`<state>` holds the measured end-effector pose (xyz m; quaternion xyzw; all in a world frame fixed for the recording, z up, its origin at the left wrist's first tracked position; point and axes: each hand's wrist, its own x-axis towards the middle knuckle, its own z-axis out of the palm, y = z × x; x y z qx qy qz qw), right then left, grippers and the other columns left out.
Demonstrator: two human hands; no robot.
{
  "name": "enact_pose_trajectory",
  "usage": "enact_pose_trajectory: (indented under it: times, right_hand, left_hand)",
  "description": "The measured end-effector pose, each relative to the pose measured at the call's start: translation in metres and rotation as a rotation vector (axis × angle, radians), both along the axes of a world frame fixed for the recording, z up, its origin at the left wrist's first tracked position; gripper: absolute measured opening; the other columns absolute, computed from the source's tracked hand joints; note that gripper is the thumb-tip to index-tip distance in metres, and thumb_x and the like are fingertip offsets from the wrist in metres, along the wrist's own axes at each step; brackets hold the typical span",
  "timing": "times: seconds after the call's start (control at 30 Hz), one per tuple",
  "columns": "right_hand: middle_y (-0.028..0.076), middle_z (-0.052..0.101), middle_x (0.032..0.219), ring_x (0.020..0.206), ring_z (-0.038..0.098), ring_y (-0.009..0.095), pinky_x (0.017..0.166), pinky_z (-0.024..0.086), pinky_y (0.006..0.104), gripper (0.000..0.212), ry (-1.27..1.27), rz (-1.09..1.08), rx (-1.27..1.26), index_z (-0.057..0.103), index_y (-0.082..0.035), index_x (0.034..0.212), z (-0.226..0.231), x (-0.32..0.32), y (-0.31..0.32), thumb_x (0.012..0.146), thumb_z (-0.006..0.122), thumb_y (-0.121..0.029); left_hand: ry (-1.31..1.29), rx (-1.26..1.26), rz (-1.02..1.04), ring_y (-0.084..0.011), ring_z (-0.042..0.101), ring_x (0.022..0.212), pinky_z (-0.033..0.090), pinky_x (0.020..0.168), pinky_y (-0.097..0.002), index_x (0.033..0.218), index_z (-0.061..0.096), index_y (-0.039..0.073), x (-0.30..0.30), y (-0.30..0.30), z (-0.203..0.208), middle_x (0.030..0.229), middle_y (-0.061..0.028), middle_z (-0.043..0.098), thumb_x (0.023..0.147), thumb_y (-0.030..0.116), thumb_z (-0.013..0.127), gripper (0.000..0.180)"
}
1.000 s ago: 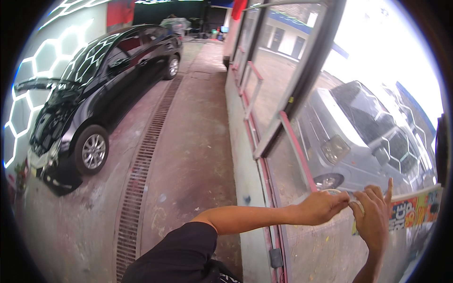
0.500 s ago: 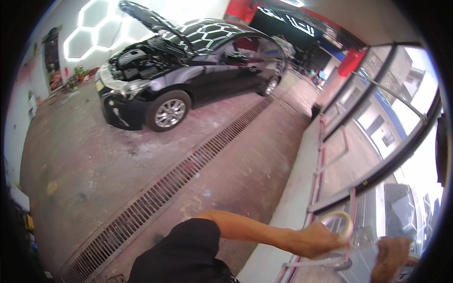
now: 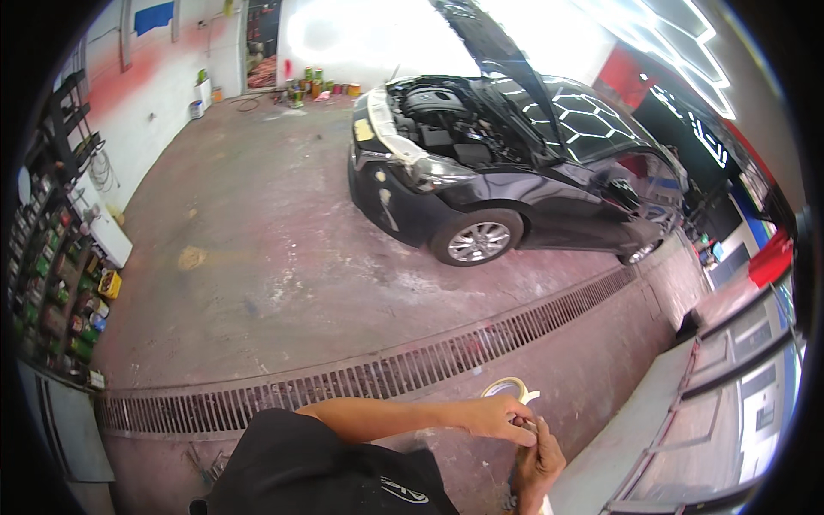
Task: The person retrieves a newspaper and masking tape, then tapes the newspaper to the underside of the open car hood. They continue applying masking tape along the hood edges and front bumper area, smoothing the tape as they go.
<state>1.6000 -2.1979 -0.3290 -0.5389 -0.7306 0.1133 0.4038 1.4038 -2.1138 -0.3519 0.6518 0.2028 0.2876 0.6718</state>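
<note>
My left hand [image 3: 493, 421] is closed on a roll of pale masking tape [image 3: 519, 389], whose ring stands out past the knuckles. A short loose end of tape sticks out to the right of the ring. Close against it, my right hand [image 3: 541, 462] is closed, its fingertips pinched together near those of the left. What lies between the fingertips is too small to make out. Below the right hand, a pale thing shows at the lower edge, mostly hidden.
A black car [image 3: 558, 202] with its hood up stands ahead. A floor drain grate [image 3: 343, 386] runs between it and me. Shelves of cans [image 3: 60, 283] line the left, with a yellow container [image 3: 110, 284] beside them. Glass panels [image 3: 704, 446] stand on a low ledge at right.
My view has swung left, away from the glass panels. Both hands have come in from the lower right and now meet in front of me, the tape roll still in the left.
</note>
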Motion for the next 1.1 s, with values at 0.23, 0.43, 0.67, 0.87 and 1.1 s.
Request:
enact_pose_trajectory:
  times: [0.23, 0.43, 0.67, 0.87, 1.1]
  right_hand:
    - [0.009, 0.064, 0.072, 0.060, 0.060, 0.015, 0.061, 0.051, 0.0315, 0.067, 0.073, 0.130, -0.218, 0.037, 0.005, 0.166, -0.042, -0.158, 0.141, 0.103, 0.062, -0.001]
    - [0.007, 0.067, 0.074, 0.066, 0.061, 0.011, 0.063, 0.051, 0.0297, 0.046, 0.274, 0.332, -0.364, 0.059, 0.000, 0.151, -0.098, -0.302, 0.303, 0.107, 0.068, -0.010]
    - [0.010, 0.080, 0.087, 0.074, 0.076, 0.018, 0.070, 0.058, 0.0313, 0.017, 0.058, 0.635, -0.403, 0.081, -0.003, 0.107, -0.051, -0.489, 0.470, 0.101, 0.079, -0.019]
    - [0.005, 0.074, 0.085, 0.073, 0.073, 0.027, 0.061, 0.056, 0.0391, 0.016, -0.247, 0.750, 0.112, 0.077, -0.012, 0.106, -0.023, -0.669, 0.590, 0.097, 0.080, -0.024]
    - [0.006, 0.072, 0.082, 0.069, 0.073, 0.026, 0.058, 0.054, 0.0406, 0.022, -0.317, 0.694, 0.231, 0.074, -0.013, 0.111, -0.028, -0.858, 0.719, 0.100, 0.077, -0.031]
  left_hand:
    - [0.073, -0.004, 0.253, -0.0127, 0.062, 0.081, 0.049, 0.074, -0.0332, 0.106, 0.077, 0.000, -0.170, 0.105, -0.040, 0.084, -0.0054, 0.069, 0.102, 0.034, 0.076, 0.035]
    - [0.391, 0.253, 0.649, -0.0331, 0.070, 0.083, 0.054, 0.078, -0.0429, 0.110, 0.081, 0.002, -0.352, 0.218, -0.040, 0.092, -0.0207, 0.076, 0.099, 0.034, 0.074, 0.035]
    - [0.792, 0.436, 0.985, -0.0328, 0.065, 0.108, 0.050, 0.091, -0.0461, 0.114, 0.082, 0.009, -0.569, 0.313, 0.038, 0.111, -0.0156, 0.071, 0.094, 0.040, 0.080, 0.037]
    - [1.129, 0.909, 0.802, -0.0322, 0.061, 0.117, 0.043, 0.099, -0.0475, 0.102, 0.083, 0.012, -0.695, 0.427, 0.076, 0.116, -0.0157, 0.070, 0.091, 0.040, 0.078, 0.031]
    - [1.159, 1.085, 0.637, -0.0308, 0.063, 0.114, 0.041, 0.097, -0.0461, 0.095, 0.080, 0.014, -0.892, 0.571, 0.059, 0.107, -0.0106, 0.070, 0.093, 0.035, 0.073, 0.021]
